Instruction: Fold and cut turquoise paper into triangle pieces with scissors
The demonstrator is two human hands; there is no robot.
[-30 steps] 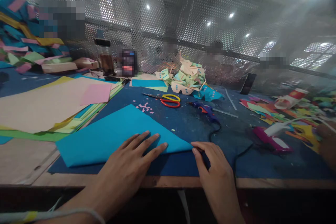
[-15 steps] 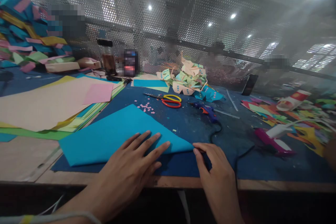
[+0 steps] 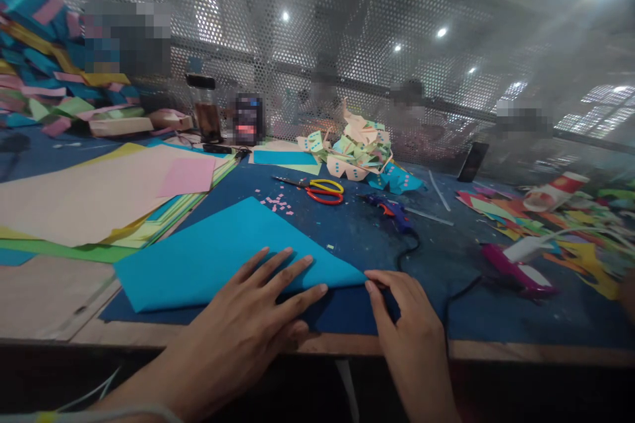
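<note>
A folded sheet of blue paper (image 3: pixel 218 248) lies on the dark blue table top near its front edge, tapering to a point on the right. My left hand (image 3: pixel 262 307) rests on the paper's lower middle with fingers spread and stretched out. The paper's right tip is pinched between thumb and forefinger of my right hand (image 3: pixel 407 314). Beyond the paper lie small pink paper bits (image 3: pixel 278 203) and scissors (image 3: pixel 325 190) with one yellow and one red handle. To their right is a blue glue gun (image 3: pixel 391 210) with a black cord.
Stacked coloured paper sheets (image 3: pixel 124 198) lie at left. A purple-and-white power strip (image 3: pixel 520 271) and paper scraps (image 3: pixel 590 258) are at right. Behind stand a lidded jar (image 3: pixel 206 112), two phones and a pile of folded paper pieces (image 3: pixel 360 145). People sit beyond a perforated screen (image 3: pixel 317 20).
My left hand has slid slightly right and down along the paper's lower edge. My right hand keeps its pinch on the tip. The view has shifted very slightly.
</note>
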